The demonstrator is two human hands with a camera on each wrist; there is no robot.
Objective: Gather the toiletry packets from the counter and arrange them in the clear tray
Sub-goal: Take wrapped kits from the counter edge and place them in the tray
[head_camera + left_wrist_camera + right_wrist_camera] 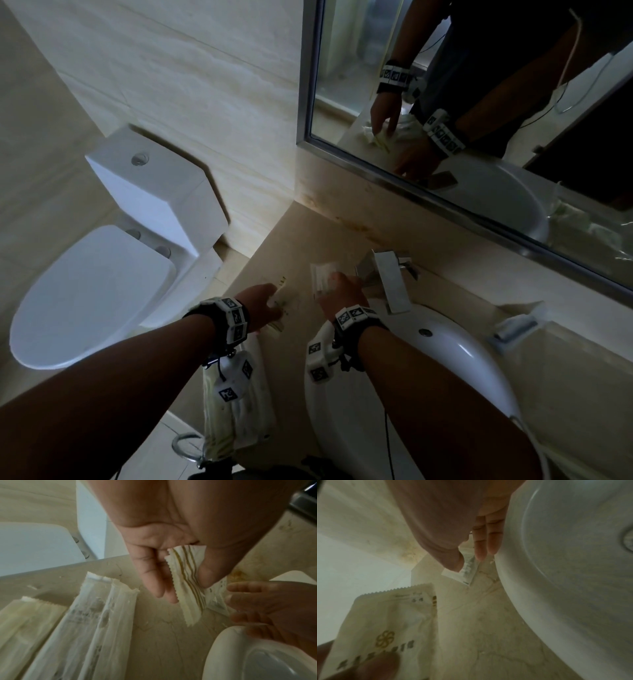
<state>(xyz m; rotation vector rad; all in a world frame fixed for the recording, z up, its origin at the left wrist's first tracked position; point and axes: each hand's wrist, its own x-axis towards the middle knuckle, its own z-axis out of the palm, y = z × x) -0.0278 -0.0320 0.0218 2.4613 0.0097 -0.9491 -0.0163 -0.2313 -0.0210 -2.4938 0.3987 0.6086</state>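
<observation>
I have my left hand [163, 547] pinching a cream foil packet with gold stripes [187, 582] between thumb and fingers, just left of the white oval ceramic basin [472, 363]. My right hand [339, 291] pinches a small white printed sachet [467, 569] right beside the basin's rim. Long cream wrapped packets [89, 622] lie left of the basin at the counter edge (the clear tray [517, 325] seems to sit right of the basin). My worry — both grips are shallow, so a packet could slip into the basin, or my forearm could sweep the long ones off the edge.
</observation>
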